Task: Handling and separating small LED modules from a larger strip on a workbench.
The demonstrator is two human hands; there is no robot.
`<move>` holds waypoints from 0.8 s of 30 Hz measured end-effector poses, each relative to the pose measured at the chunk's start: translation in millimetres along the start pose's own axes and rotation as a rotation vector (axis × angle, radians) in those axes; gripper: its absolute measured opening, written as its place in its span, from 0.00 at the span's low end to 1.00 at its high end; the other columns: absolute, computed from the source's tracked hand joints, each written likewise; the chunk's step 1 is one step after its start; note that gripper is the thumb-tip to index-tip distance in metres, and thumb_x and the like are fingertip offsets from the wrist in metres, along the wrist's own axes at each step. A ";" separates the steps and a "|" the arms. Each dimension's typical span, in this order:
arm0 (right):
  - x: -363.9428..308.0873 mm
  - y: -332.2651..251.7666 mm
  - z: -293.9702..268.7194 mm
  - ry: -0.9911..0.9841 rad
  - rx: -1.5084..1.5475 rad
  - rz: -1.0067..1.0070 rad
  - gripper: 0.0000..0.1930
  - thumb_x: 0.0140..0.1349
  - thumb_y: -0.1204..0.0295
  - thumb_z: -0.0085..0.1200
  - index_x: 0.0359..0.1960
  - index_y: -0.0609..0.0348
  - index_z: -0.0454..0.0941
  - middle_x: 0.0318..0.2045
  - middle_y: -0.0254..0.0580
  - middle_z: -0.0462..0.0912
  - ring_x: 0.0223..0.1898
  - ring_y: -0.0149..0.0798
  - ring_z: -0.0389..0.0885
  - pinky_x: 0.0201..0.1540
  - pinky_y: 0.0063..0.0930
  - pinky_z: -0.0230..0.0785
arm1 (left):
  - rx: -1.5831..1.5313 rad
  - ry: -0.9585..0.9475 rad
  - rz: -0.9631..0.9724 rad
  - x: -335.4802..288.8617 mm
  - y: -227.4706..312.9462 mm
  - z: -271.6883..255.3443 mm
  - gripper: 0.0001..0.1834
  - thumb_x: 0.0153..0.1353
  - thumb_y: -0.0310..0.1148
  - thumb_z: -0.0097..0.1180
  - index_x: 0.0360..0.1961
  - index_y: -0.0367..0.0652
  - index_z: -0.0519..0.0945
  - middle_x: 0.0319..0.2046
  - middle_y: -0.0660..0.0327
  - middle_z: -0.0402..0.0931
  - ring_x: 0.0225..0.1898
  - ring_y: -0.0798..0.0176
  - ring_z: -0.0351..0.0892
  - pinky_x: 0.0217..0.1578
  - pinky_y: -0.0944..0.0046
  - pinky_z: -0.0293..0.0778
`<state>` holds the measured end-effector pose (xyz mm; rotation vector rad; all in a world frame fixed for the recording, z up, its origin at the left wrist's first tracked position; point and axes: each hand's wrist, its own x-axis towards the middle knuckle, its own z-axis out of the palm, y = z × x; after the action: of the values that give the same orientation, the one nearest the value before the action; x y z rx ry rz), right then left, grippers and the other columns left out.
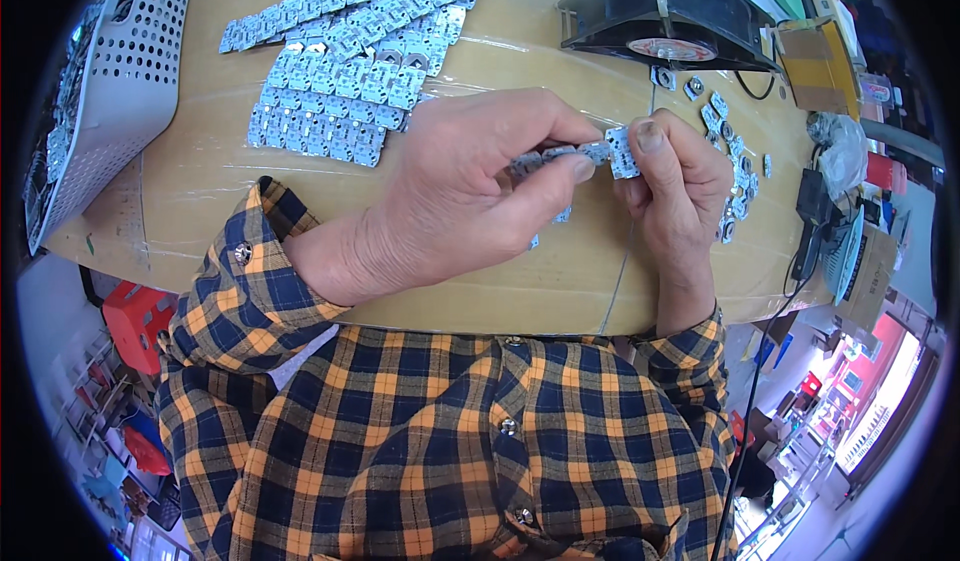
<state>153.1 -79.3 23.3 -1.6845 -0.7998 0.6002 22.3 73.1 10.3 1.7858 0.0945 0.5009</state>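
Note:
My left hand (470, 176) is closed around a strip of small joined circuit boards (560, 153), much of it hidden behind the fingers. At the strip's right end, my right hand (675, 176) pinches a single small light-blue circuit board (622, 153) between thumb and fingers. The two hands meet over the table, the board close against the strip; whether it is still joined cannot be told. Below my left hand, bits of light-blue board show on the tabletop. Past my right hand lie several loose small boards (740, 166), some with dark round parts on them.
Stacked strips of light-blue circuit boards (335, 91) lie at the far left of the table (500, 286). A white perforated basket (130, 71) stands at the left edge. A black fan (670, 21) is at the back right, near an open cardboard box (815, 66) and a dark cable (765, 361).

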 end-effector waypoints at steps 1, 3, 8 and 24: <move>0.0 0.3 1.3 0.001 0.001 0.003 0.16 0.71 0.67 0.49 0.26 0.62 0.75 0.18 0.28 0.71 0.15 0.18 0.63 0.16 0.14 0.50 | 0.024 0.004 0.028 -0.4 -2.1 1.0 0.07 0.59 0.21 0.60 0.39 0.34 0.81 0.28 0.60 0.81 0.29 0.72 0.82 0.28 0.74 0.76; -0.2 -0.6 2.3 0.006 0.044 0.051 0.13 0.70 0.69 0.50 0.28 0.64 0.79 0.17 0.26 0.72 0.17 0.17 0.64 0.20 0.15 0.53 | 0.046 0.009 0.055 0.1 -4.5 1.6 0.07 0.57 0.21 0.60 0.38 0.34 0.82 0.28 0.59 0.81 0.28 0.72 0.82 0.28 0.74 0.76; 0.1 -0.2 2.2 -0.002 0.039 0.069 0.13 0.70 0.70 0.51 0.28 0.65 0.79 0.18 0.26 0.72 0.18 0.17 0.64 0.20 0.14 0.54 | 0.106 -0.053 0.116 3.0 -4.8 -4.3 0.07 0.57 0.20 0.60 0.38 0.34 0.81 0.29 0.61 0.82 0.28 0.72 0.81 0.29 0.74 0.75; -0.7 -3.1 -4.1 -0.133 -0.011 -0.059 0.13 0.69 0.71 0.51 0.26 0.63 0.77 0.17 0.30 0.74 0.18 0.21 0.69 0.22 0.18 0.59 | -0.318 -0.075 -0.286 5.8 0.4 -4.0 0.08 0.64 0.24 0.55 0.42 0.34 0.80 0.28 0.63 0.81 0.26 0.75 0.79 0.26 0.77 0.74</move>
<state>155.1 -82.0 27.3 -1.6381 -0.9463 0.6728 26.0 78.5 13.0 1.4482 0.2029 0.2277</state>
